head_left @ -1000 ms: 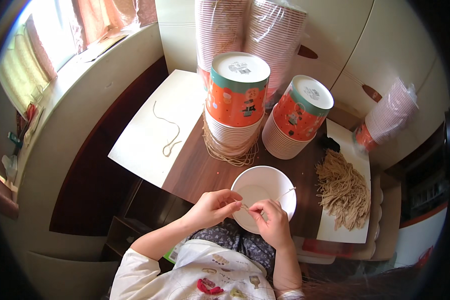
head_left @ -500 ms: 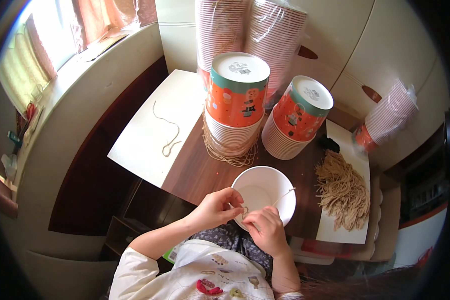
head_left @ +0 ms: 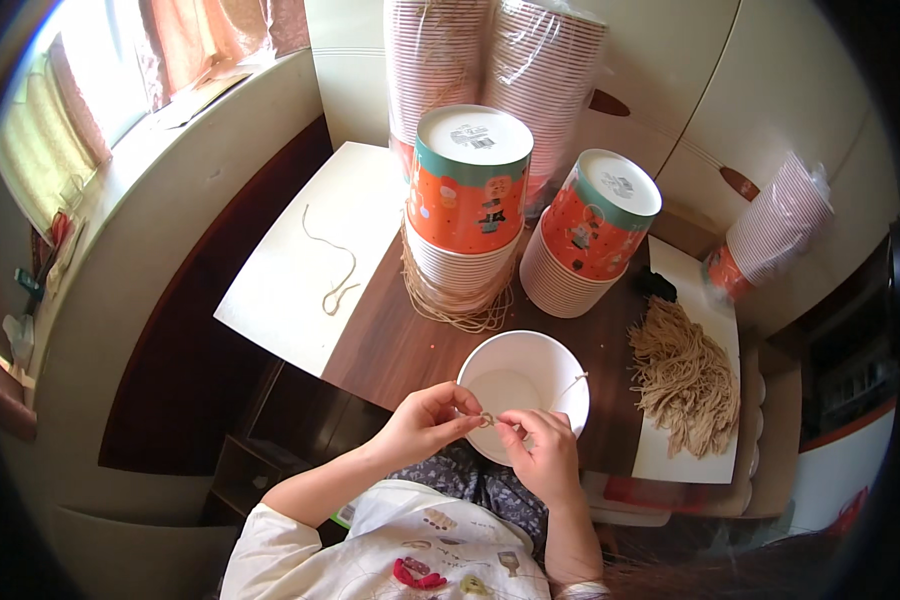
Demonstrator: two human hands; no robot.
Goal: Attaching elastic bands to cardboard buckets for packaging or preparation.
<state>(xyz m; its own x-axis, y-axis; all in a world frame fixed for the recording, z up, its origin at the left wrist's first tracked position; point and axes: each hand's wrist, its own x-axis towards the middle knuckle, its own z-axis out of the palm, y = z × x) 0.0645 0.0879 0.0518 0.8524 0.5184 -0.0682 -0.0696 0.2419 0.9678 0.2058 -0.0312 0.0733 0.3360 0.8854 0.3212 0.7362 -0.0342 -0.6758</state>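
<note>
Dark wood table (head_left: 400,345) by white cabinets. Beyond your hands: two cup stacks (head_left: 465,215), one white bowl (head_left: 523,385). Your left hand (head_left: 425,420) and right hand (head_left: 540,450) together pinch one string (head_left: 487,420).

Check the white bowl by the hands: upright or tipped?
Upright. The white bowl sits mouth-up on the table; its bare white inside shows, apart from a string end at the rim.
</note>
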